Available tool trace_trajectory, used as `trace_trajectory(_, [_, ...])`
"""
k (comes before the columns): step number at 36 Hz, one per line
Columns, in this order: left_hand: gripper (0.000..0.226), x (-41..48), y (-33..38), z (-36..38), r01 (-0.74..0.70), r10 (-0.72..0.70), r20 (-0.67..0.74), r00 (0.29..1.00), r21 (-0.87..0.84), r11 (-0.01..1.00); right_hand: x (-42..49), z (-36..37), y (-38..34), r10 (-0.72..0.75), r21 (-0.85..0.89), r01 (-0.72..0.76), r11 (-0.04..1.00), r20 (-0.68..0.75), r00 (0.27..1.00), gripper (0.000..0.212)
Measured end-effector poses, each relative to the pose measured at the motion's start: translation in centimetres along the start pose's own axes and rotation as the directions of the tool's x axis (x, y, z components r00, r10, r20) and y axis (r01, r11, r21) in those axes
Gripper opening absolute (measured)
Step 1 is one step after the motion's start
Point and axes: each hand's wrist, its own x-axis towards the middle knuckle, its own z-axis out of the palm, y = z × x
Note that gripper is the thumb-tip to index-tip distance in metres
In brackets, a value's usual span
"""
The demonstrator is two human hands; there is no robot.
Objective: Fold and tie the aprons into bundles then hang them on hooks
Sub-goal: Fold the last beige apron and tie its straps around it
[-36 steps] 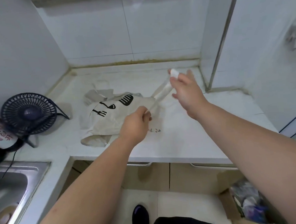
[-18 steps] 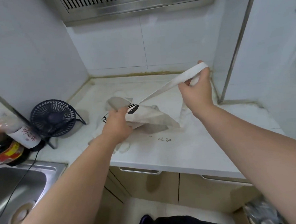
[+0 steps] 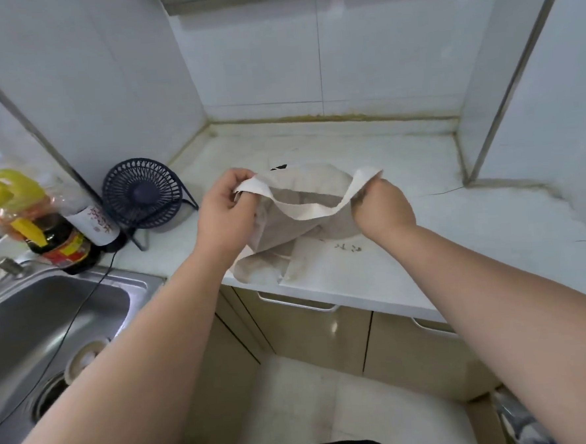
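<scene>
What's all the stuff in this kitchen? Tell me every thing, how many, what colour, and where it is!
apron: one, beige, crumpled on the counter near its front edge
strap: one, beige, sagging in a loop between the two hands
fan: one, dark blue, on the counter by the left wall
bottles: three, one dark with a red and yellow label, one white-labelled, one yellow-topped, left of the fan
sink: one, silver steel, far left
counter: one, white, stained along the back wall
cabinet doors: a few, beige, under the counter
left hand: one, grips one end of the strap
right hand: one, pinches the other end
</scene>
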Motion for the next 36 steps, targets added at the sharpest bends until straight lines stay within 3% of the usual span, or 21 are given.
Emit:
trace_trajectory(2, [0.02, -0.1, -0.3, -0.7, 0.005, -0.006, 0.006, 1.0, 0.07, 0.998, -0.1, -0.9, -0.3, 0.012, 0.14, -0.008, 0.99, -0.027, 1.0, 0.016])
trace_trajectory(4, [0.014, -0.3, -0.7, -1.6, 0.043, -0.07, 0.149, 0.986, 0.174, 0.984, -0.6, -1.7, -0.6, -0.001, 0.284, 0.014, 0.959, -0.045, 0.999, 0.019])
trace_trajectory(6, [0.028, -0.6, -1.4, -2.1, 0.072, -0.2, 0.369, 0.908, 0.332, 0.941, -1.0, -2.3, -0.6, -0.015, 0.409, 0.051, 0.911, -0.09, 0.996, 0.016])
trace_trajectory(8, [0.035, -1.2, -2.0, -2.6, 0.044, -0.258, 0.47, 0.844, 0.419, 0.907, -2.2, -2.8, -1.3, -0.02, 0.477, 0.082, 0.875, -0.133, 0.991, 0.018])
trace_trajectory(12, [0.019, -2.1, -2.7, -3.1, 0.041, -0.23, 0.45, 0.863, 0.39, 0.92, -5.3, -3.6, -3.7, 0.042, 0.625, 0.048, 0.779, -0.129, 0.991, 0.019])
trace_trajectory(15, [0.024, -3.3, -2.8, -3.9, 0.064, -0.198, 0.429, 0.881, 0.309, 0.949, -7.9, -3.2, -4.4, 0.149, 0.611, -0.036, 0.791, -0.135, 0.98, 0.024])
trace_trajectory(19, [0.016, -4.8, -2.9, -5.8, 0.229, -0.258, 0.426, 0.867, 0.12, 0.966, -11.5, -2.8, -4.8, 0.206, 0.579, -0.082, 0.811, -0.152, 0.967, 0.02])
trace_trajectory(21, [0.006, -5.3, -3.1, -6.7, 0.348, -0.316, 0.477, 0.82, 0.022, 0.937, -13.2, -2.7, -5.0, 0.213, 0.561, -0.09, 0.823, -0.159, 0.964, 0.022])
trace_trajectory(23, [0.011, -6.3, -3.2, -7.6, 0.44, -0.364, 0.545, 0.755, -0.01, 0.898, -14.7, -2.3, -5.0, 0.214, 0.494, -0.078, 0.866, -0.226, 0.95, 0.021])
trace_trajectory(27, [0.012, -8.8, -4.0, -9.2, 0.457, -0.39, 0.659, 0.643, 0.079, 0.886, -19.0, -1.5, -5.1, 0.227, 0.412, -0.088, 0.907, -0.302, 0.926, 0.007])
trace_trajectory(32, [0.017, -11.1, -4.6, -11.4, 0.454, -0.41, 0.781, 0.472, 0.183, 0.872, -22.1, -1.0, -5.2, 0.253, 0.414, -0.124, 0.902, -0.272, 0.929, 0.025])
trace_trajectory(36, [0.013, -12.0, -4.2, -14.0, 0.558, -0.396, 0.864, 0.311, 0.172, 0.812, -23.6, -1.1, -6.8, 0.217, 0.444, -0.065, 0.894, -0.302, 0.928, 0.009])
